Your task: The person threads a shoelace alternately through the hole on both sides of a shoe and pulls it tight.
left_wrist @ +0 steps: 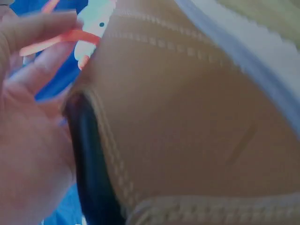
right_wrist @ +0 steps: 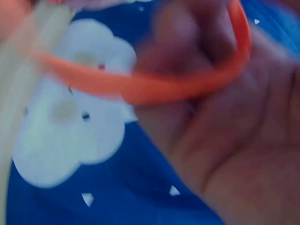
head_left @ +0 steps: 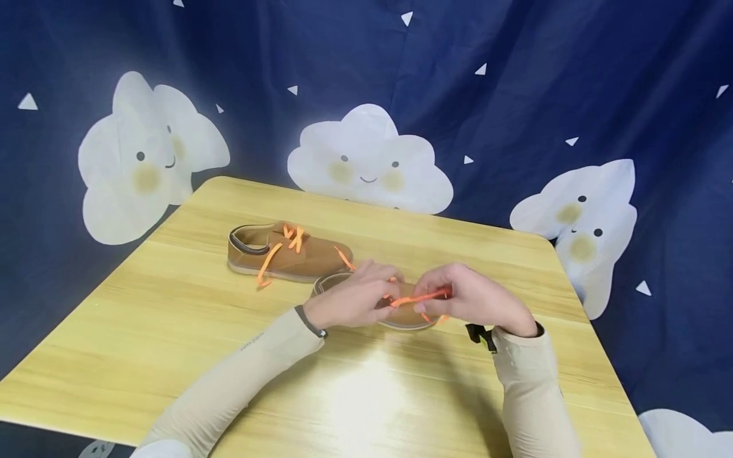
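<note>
The left hand (head_left: 356, 298) and right hand (head_left: 478, 298) each pinch the lace (head_left: 420, 297) in a narrow grip over the near shoe (head_left: 408, 313), on the worktop (head_left: 172, 331) beside the far shoe (head_left: 321, 259).

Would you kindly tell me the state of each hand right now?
Left hand: closed, holding the orange shoelace with its fingers.
Right hand: closed, fingers curled, also holding orange shoelace.
</note>
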Demonstrator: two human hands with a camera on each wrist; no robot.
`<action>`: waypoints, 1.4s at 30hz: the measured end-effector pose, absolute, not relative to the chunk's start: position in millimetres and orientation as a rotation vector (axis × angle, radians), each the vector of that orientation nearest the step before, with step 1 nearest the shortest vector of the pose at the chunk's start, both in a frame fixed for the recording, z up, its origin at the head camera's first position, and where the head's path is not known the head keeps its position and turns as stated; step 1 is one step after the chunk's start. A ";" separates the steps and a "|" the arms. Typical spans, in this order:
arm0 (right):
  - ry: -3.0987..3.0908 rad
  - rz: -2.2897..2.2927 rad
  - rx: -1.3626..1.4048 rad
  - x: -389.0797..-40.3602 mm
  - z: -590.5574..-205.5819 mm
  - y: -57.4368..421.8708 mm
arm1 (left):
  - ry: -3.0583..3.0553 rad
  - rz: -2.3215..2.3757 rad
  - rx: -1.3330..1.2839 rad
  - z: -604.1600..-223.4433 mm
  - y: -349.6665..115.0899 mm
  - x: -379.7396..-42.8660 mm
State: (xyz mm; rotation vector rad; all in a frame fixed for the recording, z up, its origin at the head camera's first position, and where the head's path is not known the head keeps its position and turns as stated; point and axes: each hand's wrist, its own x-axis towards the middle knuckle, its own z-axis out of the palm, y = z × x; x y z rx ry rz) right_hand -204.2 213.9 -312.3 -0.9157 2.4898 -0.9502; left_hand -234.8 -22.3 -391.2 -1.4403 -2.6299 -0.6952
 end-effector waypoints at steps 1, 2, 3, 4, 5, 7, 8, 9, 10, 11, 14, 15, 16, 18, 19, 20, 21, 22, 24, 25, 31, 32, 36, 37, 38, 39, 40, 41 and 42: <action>2.456 -0.891 -0.939 -202.5 -311.3 215.2 | -2.617 -0.678 -1.462 -390.6 -23.4 -234.9; 2.427 -0.830 -0.968 -201.0 -310.6 215.8 | -2.606 -0.656 -1.479 -389.9 -25.0 -235.0; 2.401 -0.776 -0.997 -199.6 -310.2 215.4 | -2.599 -0.636 -1.489 -388.8 -26.9 -235.3; 2.378 -0.732 -1.020 -198.4 -310.4 213.9 | -2.594 -0.616 -1.493 -387.2 -29.1 -235.7; 2.354 -0.696 -1.046 -197.5 -311.1 211.5 | -2.593 -0.595 -1.488 -385.2 -31.7 -236.2; 2.307 -0.639 -1.097 -196.8 -314.4 204.7 | -2.594 -0.566 -1.469 -379.9 -38.1 -237.6; 2.291 -0.608 -1.109 -196.9 -316.8 200.6 | -2.599 -0.565 -1.451 -376.9 -41.5 -238.0; 2.258 -0.595 -1.099 -197.3 -319.5 196.3 | -2.599 -0.568 -1.433 -373.7 -45.0 -238.5; 2.246 -0.564 -1.106 -198.5 -322.8 192.3 | -2.596 -0.578 -1.417 -370.9 -48.5 -239.1; 2.238 -0.536 -1.122 -200.1 -326.5 188.5 | -2.588 -0.600 -1.400 -368.4 -51.9 -239.7; 2.229 -0.490 -1.105 -207.3 -337.8 180.8 | -2.554 -0.646 -1.366 -363.0 -59.4 -240.8; 2.245 -0.495 -1.092 -210.5 -340.9 179.7 | -2.541 -0.647 -1.361 -362.3 -60.7 -241.3; 2.289 -0.490 -1.099 -213.8 -343.6 179.5 | -2.539 -0.649 -1.355 -361.7 -61.7 -241.6; 2.366 -0.530 -1.088 -219.9 -346.8 180.0 | -2.553 -0.637 -1.342 -360.4 -62.4 -241.0; 2.414 -0.554 -1.088 -222.5 -347.4 180.5 | -2.570 -0.624 -1.334 -359.9 -62.2 -240.6; 2.461 -0.583 -1.089 -225.2 -348.3 181.0 | -2.591 -0.616 -1.326 -358.9 -61.7 -239.8; 2.503 -0.614 -1.086 -227.1 -348.6 181.2 | -2.619 -0.606 -1.315 -357.8 -60.9 -238.8; 2.535 -0.635 -1.098 -228.6 -348.7 180.9 | -2.648 -0.593 -1.306 -356.6 -60.1 -237.4; 2.591 -0.661 -1.085 -230.6 -349.5 179.8 | -2.699 -0.551 -1.297 -355.0 -57.4 -233.9; 2.614 -0.669 -1.065 -230.9 -349.9 179.2 | -2.722 -0.509 -1.286 -354.7 -55.4 -231.3; 2.736 -0.611 -0.993 -232.2 -358.6 182.7 | -2.745 -0.203 -1.201 -369.1 -33.8 -210.1; 2.751 -0.609 -0.994 -232.8 -361.1 184.1 | -2.742 -0.183 -1.187 -372.8 -30.0 -207.4; 2.779 -0.634 -0.994 -234.1 -367.9 187.7 | -2.771 -0.226 -1.151 -382.4 -20.3 -203.3; 2.774 -0.644 -0.987 -234.4 -369.0 188.3 | -2.795 -0.268 -1.148 -382.7 -19.6 -203.0; 2.768 -0.656 -0.977 -234.8 -369.6 189.2 | -2.819 -0.316 -1.148 -382.4 -19.2 -203.0; 2.760 -0.667 -0.971 -235.5 -369.7 190.3 | -2.843 -0.371 -1.146 -382.0 -19.0 -203.1; 2.755 -0.679 -0.960 -236.3 -369.3 191.9 | -2.871 -0.437 -1.142 -381.2 -19.1 -203.1; 2.747 -0.694 -0.948 -237.2 -368.7 193.7 | -2.897 -0.501 -1.143 -380.7 -19.2 -203.5; 2.750 -0.710 -0.925 -238.5 -368.0 195.7 | -2.918 -0.557 -1.149 -379.8 -19.4 -203.7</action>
